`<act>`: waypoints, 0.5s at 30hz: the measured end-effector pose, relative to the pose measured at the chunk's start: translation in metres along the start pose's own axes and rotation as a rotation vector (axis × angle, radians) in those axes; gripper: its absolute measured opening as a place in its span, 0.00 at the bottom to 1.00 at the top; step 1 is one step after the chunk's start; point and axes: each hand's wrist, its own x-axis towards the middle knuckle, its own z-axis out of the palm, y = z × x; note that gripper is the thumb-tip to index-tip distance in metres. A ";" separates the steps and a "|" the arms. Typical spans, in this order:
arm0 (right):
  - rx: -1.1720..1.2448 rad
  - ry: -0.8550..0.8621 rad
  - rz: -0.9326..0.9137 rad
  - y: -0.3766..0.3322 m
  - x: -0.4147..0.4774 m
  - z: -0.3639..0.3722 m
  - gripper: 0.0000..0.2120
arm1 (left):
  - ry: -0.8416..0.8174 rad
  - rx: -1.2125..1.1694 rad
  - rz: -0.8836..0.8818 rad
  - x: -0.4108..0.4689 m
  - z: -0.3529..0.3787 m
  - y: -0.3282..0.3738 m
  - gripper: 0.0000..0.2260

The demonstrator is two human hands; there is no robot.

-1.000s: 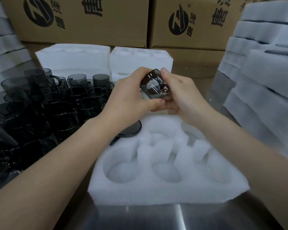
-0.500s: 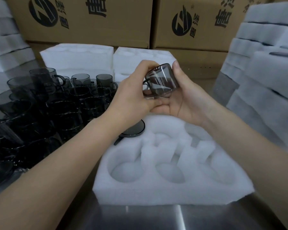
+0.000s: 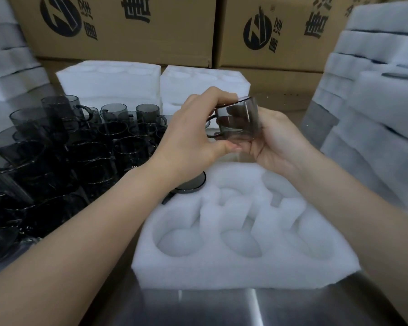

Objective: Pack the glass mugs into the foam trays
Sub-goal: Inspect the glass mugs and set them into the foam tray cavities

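Observation:
A smoky grey glass mug (image 3: 239, 121) is held upright in the air above the far edge of a white foam tray (image 3: 240, 267). My left hand (image 3: 193, 135) grips it from the left, fingers over the rim and thumb under the base. My right hand (image 3: 276, 140) cups it from the right and behind, fingers curled round its wall. The tray's three near round pockets are bare foam. One mug (image 3: 192, 184) sits in the tray's far left pocket, mostly hidden by my left wrist.
Several loose grey mugs (image 3: 57, 156) crowd the steel table on the left. Stacked foam trays (image 3: 156, 83) stand behind, more foam stacks (image 3: 375, 102) rise on the right and far left. Cardboard boxes (image 3: 127, 27) wall off the back.
The mug has been turned from tilted, its bottom facing me, to upright, and both hands have shifted slightly lower with it.

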 end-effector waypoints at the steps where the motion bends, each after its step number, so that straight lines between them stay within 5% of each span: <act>1: 0.025 -0.024 0.010 0.000 0.001 -0.001 0.15 | 0.002 -0.030 0.012 0.000 0.000 -0.001 0.27; 4: 0.126 -0.185 0.160 -0.002 0.000 -0.001 0.27 | 0.021 -0.130 -0.011 0.000 -0.001 -0.002 0.29; 7: 0.124 -0.353 0.237 -0.004 -0.002 -0.002 0.29 | 0.018 -0.117 -0.056 0.001 0.000 -0.002 0.31; 15: 0.032 -0.211 0.054 -0.002 -0.005 -0.002 0.20 | 0.004 0.184 -0.002 0.001 0.006 0.000 0.35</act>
